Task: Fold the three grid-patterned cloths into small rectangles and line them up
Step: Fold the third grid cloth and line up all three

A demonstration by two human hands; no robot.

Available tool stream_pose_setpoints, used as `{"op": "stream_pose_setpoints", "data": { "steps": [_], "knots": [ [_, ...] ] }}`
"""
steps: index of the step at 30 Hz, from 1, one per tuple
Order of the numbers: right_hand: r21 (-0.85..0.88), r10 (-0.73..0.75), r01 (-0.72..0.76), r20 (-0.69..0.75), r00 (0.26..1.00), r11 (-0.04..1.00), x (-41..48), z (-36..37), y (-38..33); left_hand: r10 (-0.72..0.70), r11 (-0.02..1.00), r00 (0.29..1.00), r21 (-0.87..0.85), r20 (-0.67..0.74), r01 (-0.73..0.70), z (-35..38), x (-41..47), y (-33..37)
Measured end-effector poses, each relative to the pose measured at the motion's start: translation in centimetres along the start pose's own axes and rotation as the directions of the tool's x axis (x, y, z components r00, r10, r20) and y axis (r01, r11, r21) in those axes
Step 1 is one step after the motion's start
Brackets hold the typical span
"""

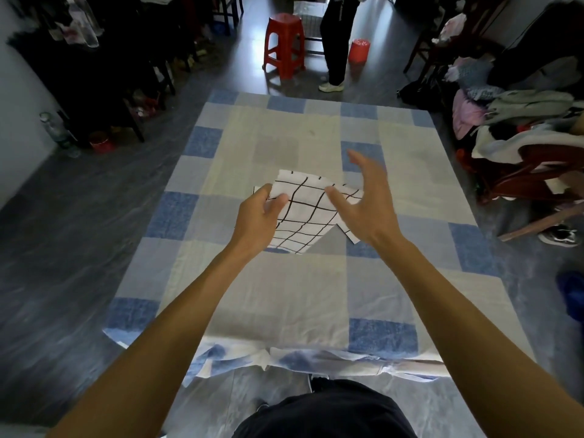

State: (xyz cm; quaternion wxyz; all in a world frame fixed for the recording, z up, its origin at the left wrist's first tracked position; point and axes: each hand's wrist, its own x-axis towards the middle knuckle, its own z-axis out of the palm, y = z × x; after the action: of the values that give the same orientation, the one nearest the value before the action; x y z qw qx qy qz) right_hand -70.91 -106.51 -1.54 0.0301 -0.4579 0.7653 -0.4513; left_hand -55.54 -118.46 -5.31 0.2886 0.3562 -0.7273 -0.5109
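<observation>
white grid cloth [303,210] pinched by left hand [257,216], right hand [369,200] open beside.

A desk draped in a blue-and-cream patchwork sheet [284,295] fills the middle. The left hand [259,216] grips the left edge of a white grid-patterned cloth [303,210], its fingers [278,202] curled round the fabric. The right hand [369,200] hovers over the cloth's right side with its fingers spread, holding nothing. A second gridded edge peeks out at the lower right (same cloth or another, unclear). Beyond the desk are a red stool [284,42], a standing person [336,42] and, to the right, a heap of clothes [512,121].
</observation>
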Motion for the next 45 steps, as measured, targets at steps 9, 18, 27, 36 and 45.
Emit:
{"op": "stream_pose_setpoints", "data": {
  "steps": [9, 18, 27, 36, 45],
  "knots": [
    [-0.014, -0.120, 0.125, 0.201, 0.972, 0.992, 1.8, 2.4, -3.8, 0.091, 0.990, 0.996, 0.101, 0.022, -0.093, -0.1, -0.5, 0.2],
    [0.172, 0.102, -0.121, 0.114, 0.988, 0.978, 2.3, 1.3, -3.3, 0.024, 0.978, 0.998, 0.207, 0.059, -0.036, -1.0, -1.8, -3.9],
    [0.188, 0.160, -0.173, 0.085, 0.983, 0.967, 2.6, 0.7, -2.9, -0.054, 0.971, 0.997, 0.236, 0.052, 0.041, -1.6, -1.7, -5.5],
    [0.161, 0.196, -0.200, 0.036, 0.980, 0.967, 2.4, -0.1, -2.4, -0.067, 0.925, 0.991, 0.381, 0.117, 0.018, -2.0, -2.2, -5.0],
    [0.064, 0.055, -0.063, 0.118, 0.991, 0.996, 1.5, 1.3, -2.1, 0.252, 0.894, 0.960, 0.352, 0.119, -0.278, -1.2, 0.8, 0.7]
  ]
}}
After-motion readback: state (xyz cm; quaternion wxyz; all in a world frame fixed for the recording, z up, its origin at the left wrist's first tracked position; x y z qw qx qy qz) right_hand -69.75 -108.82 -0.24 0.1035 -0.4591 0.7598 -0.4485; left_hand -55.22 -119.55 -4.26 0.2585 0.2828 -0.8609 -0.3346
